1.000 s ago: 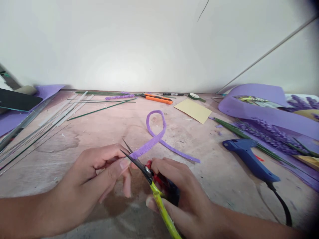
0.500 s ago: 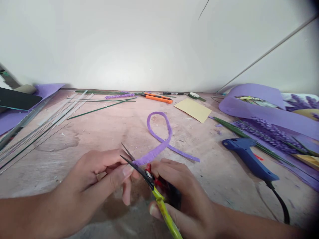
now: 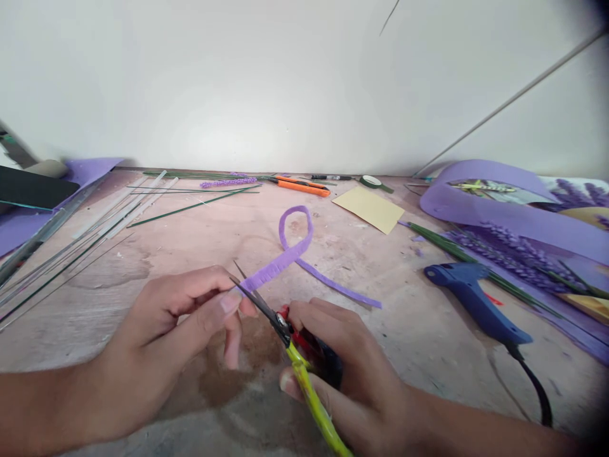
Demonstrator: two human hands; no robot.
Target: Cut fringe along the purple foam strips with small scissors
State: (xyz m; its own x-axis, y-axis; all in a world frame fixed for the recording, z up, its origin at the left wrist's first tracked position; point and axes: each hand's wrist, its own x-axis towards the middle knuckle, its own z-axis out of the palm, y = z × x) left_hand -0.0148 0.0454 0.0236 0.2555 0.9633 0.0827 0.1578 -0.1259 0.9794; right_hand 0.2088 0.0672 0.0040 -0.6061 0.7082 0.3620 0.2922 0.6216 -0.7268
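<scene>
My left hand (image 3: 190,336) pinches the near end of a purple paper strip (image 3: 280,261) between thumb and fingers. The strip shows small slits along its edge near my fingers, then loops over itself, and its tail lies on the table to the right. Gripped in my right hand (image 3: 352,368) is a pair of scissors (image 3: 281,322) with yellow-green and red-black handles. Their blades point up and left, slightly parted, across the strip beside my left fingertips.
A blue glue gun (image 3: 476,301) with a black cord lies at the right, near purple flower sprigs (image 3: 514,257) and purple sheets (image 3: 518,219). Behind are a cream card (image 3: 368,209), an orange cutter (image 3: 302,186) and green tape (image 3: 371,182). Glue sticks (image 3: 143,206) and wires lie left.
Both hands have shifted slightly up and left with the strip and scissors. The strip's loop has moved left and narrowed, and more of its slit edge shows. The blades are closer together.
</scene>
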